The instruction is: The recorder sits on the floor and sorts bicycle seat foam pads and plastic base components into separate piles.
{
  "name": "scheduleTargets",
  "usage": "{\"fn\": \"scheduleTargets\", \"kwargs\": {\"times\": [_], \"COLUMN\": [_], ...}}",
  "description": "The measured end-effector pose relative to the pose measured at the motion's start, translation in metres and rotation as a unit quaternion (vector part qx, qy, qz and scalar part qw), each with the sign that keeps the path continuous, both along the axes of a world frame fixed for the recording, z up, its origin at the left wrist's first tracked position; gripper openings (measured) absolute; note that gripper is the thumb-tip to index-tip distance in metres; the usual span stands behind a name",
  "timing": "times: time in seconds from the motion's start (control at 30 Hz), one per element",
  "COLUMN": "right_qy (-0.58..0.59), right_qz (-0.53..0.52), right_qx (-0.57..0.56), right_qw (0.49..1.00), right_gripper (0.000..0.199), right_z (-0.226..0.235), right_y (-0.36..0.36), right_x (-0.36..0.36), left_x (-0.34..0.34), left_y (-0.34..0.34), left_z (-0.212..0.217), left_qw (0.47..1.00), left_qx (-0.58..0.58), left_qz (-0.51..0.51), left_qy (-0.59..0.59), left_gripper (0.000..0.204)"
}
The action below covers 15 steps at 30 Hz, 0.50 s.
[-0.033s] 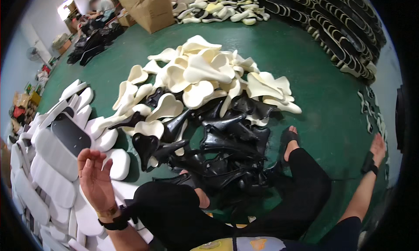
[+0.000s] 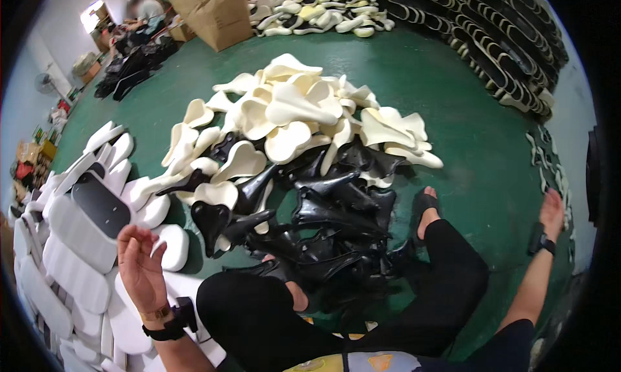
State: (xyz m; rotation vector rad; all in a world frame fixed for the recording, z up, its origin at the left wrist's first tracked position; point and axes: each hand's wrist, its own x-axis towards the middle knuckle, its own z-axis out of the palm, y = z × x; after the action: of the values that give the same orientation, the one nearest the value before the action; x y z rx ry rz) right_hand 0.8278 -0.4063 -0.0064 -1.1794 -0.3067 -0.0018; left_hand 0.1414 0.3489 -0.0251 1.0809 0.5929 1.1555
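The green floor point(image 2: 466, 145) fills the view; the person sits on it with legs folded around the work.

Central heap, at 12 o'clock from the person's lap: cream saddle shells point(image 2: 294, 107) lie on the far side, black saddle shells point(image 2: 336, 210) on the near side, touching the legs. The two colours overlap in the middle. The near black shells appear placed within arm's reach.

White pads point(image 2: 77, 242), at 9 o'clock: flat, rounded pieces laid in overlapping rows, which keeps them in order. One dark pad point(image 2: 100, 204) lies on top of them.

Cardboard box point(image 2: 217, 13), at 11 o'clock, far off, with a second cream pile beside it at 12 o'clock. Black-and-white soles are stacked in rows at 1 o'clock.

Left hand point(image 2: 139, 268): raised above the white pads at 8 o'clock, fingers spread and loosely curled, holding nothing, nearest the rounded pad edge.

Right hand point(image 2: 552, 213): at 3 o'clock, palm down on the floor, apparently as a prop; finger state cannot be told.
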Motion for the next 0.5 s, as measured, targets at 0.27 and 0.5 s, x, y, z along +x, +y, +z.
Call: {"fn": "scheduleTargets", "kwargs": {"times": [0.27,0.5], "right_qy": [0.261,0.268], "right_qz": [0.099,0.126], "right_qx": [-0.233,-0.524], "right_qw": [0.932,0.799], "right_gripper": [0.029,0.059], "right_z": [-0.144,-0.289], "right_y": [0.367,0.471], "right_x": [-0.093,-0.097], "left_x": [-0.047,-0.007], "left_y": [0.027,-0.024], "left_z": [-0.329,-0.374], "left_qw": [0.559,0.481], "left_qx": [0.253,0.315], "left_qz": [-0.210,-0.295], "left_qy": [0.761,0.763], "left_gripper": [0.059,0.097]}}
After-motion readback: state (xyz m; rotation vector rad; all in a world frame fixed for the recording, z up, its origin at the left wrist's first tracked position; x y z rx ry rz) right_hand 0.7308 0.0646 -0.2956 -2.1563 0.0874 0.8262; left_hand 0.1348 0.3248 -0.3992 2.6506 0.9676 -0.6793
